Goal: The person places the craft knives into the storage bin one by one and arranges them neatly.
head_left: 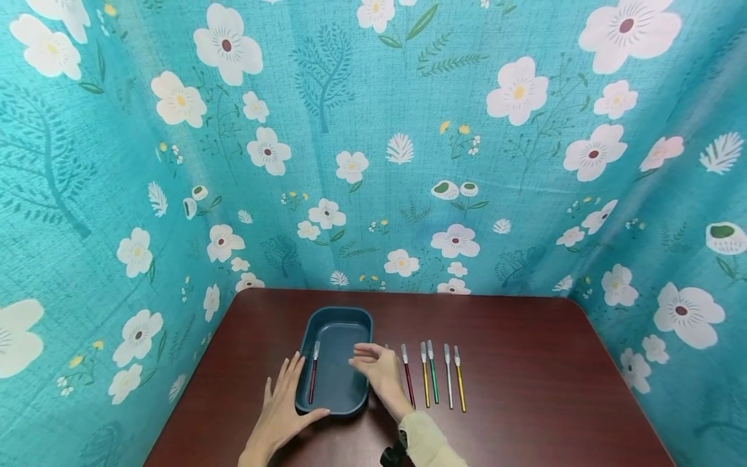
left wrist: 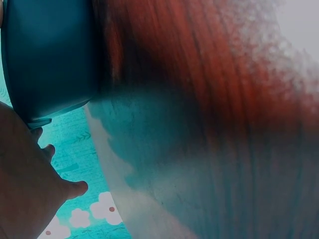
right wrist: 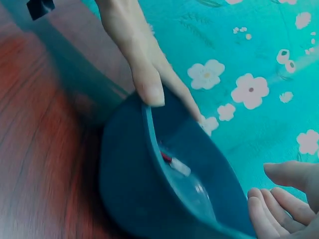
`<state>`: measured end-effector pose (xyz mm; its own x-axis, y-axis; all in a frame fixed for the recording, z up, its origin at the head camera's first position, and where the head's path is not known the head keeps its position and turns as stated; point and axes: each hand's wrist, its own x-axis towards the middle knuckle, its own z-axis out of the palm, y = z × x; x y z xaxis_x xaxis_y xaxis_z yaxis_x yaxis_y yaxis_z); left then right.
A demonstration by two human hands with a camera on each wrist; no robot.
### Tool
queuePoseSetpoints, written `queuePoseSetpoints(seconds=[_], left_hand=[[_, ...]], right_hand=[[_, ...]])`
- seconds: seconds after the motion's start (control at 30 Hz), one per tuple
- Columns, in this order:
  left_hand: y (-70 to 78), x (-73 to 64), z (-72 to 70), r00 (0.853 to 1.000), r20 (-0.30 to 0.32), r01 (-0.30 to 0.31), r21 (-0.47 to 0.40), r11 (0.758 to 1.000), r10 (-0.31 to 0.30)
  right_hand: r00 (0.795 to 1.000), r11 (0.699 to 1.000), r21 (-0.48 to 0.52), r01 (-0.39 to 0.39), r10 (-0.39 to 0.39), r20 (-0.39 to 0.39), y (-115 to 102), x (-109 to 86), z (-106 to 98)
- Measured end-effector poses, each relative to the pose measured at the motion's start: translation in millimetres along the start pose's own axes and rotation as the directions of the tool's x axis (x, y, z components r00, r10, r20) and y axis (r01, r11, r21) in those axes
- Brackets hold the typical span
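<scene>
A dark blue tray (head_left: 340, 363) stands on the table with a slim, dark red pen-like tool (head_left: 313, 377) lying along its left side. This tool has a pale, clear cap (right wrist: 179, 167). My left hand (head_left: 283, 403) rests against the tray's near left corner, fingers fairly straight along the left wall and thumb at the near rim. Over the right rim is my right hand (head_left: 380, 375), its fingers loosely bent and parted from the thumb (right wrist: 284, 174). Nothing shows between them. In the left wrist view, the left hand (left wrist: 25, 174) lies beside the tray wall (left wrist: 50, 55).
Right of the tray lie several more capped pen-like tools: a dark red one (head_left: 409, 379), two gold ones, a green one (head_left: 434, 376) and a silver one (head_left: 449, 379). The dark wooden table (head_left: 525, 363) meets a flowered turquoise curtain (head_left: 373, 214) at the back.
</scene>
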<state>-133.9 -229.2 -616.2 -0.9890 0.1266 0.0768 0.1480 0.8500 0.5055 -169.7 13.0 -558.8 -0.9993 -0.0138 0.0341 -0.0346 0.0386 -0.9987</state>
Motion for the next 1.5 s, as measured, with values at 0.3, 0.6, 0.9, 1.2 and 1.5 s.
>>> queuePoseSetpoints(seconds=[0.3, 0.6, 0.9, 1.2, 1.5], left_hand=[[0.7, -0.8, -2.0, 0.999, 0.023, 0.024, -0.019, 1.0, -0.024], [1.0, 1.5, -0.9, 1.0, 0.023, 0.019, -0.021, 1.0, -0.018], [-1.5, 0.3, 0.2, 1.0, -0.002, 0.0, -0.015, 1.0, 0.0], [-1.5, 1.6, 1.9, 1.0, 0.009, -0.002, -0.009, 1.0, 0.002], [-1.6, 2.2, 2.3, 1.0, 0.012, 0.004, 0.013, 1.0, -0.004]], right_hand=[[0.998, 1.0, 0.006, -0.022, 0.023, -0.053, 9.1, -3.0, -45.7], [0.988, 0.995, -0.079, -0.061, 0.049, -0.147, 23.5, -7.9, -89.7], [0.975, 0.964, -0.241, -0.11, 0.058, -0.217, 37.1, -16.4, -124.7], [0.952, 0.974, -0.131, -0.185, 0.144, -0.27, 47.4, -23.4, -150.7], [0.936, 0.944, -0.255, -0.207, 0.116, -0.332, 60.3, -29.0, -176.5]])
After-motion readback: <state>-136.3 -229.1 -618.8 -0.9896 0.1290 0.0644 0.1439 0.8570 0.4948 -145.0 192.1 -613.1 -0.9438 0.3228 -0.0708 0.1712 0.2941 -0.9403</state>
